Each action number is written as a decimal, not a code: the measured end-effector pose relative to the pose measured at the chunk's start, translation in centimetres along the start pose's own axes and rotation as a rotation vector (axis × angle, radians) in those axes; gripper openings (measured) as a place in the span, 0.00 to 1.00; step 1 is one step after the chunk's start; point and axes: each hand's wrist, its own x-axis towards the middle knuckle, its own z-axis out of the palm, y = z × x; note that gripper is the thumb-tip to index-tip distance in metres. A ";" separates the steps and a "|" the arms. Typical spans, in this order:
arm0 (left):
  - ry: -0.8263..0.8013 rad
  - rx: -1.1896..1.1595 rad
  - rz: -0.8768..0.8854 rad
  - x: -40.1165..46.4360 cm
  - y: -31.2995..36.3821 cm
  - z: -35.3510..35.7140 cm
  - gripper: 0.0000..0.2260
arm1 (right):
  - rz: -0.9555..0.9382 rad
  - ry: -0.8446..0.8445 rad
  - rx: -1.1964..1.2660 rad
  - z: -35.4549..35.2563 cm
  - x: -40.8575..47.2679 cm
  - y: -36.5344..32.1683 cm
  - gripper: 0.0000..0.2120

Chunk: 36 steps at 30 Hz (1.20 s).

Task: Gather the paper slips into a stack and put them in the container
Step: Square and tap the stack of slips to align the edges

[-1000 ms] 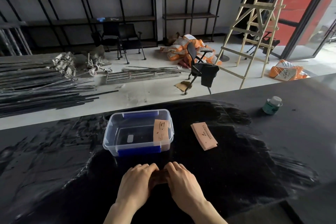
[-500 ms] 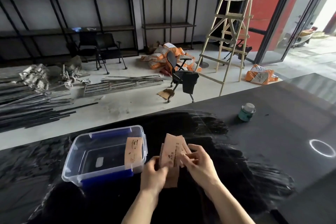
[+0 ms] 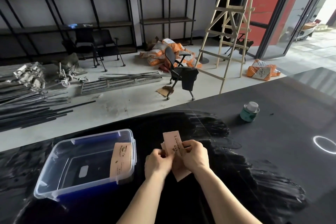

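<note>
Both hands hold a bunch of tan paper slips upright above the black table, just right of the container. My left hand pinches the slips from the left side, and my right hand grips them from the right. The slips fan a little; their lower corner shows below my hands. The clear plastic container with blue clips stands open on the left. One tan slip leans against its right inner wall.
A small green can with a white lid stands on the table at the far right. A bright ring of light lies on the table's right side. Beyond the far table edge the floor holds metal rods, a chair and a ladder.
A second ago my hands were flat on the table and a slip pile lay right of the container. The slips are now lifted in both hands and more squared than half a second ago.
</note>
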 end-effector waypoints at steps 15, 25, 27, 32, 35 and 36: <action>-0.031 -0.026 -0.154 0.5 -0.3 1.0 0.26 | 0.152 -0.060 0.175 2.0 -0.5 1.5 0.13; -0.169 -0.248 0.063 -4.2 -3.1 -4.9 0.23 | -0.026 -0.178 0.508 0.5 -7.9 0.3 0.21; -0.176 -0.286 0.076 -6.4 -3.9 -7.7 0.22 | -0.092 -0.195 0.494 1.4 -10.3 -0.1 0.20; -0.108 -0.399 0.089 -10.0 -9.4 -15.5 0.21 | -0.274 -0.288 0.413 6.5 -17.7 -2.3 0.19; -0.092 -0.388 0.161 -10.2 -9.7 -16.3 0.22 | -0.307 -0.289 0.469 6.4 -18.4 -2.9 0.18; -0.081 -0.383 0.184 -10.4 -9.8 -16.2 0.21 | -0.320 -0.296 0.483 6.1 -18.6 -3.0 0.18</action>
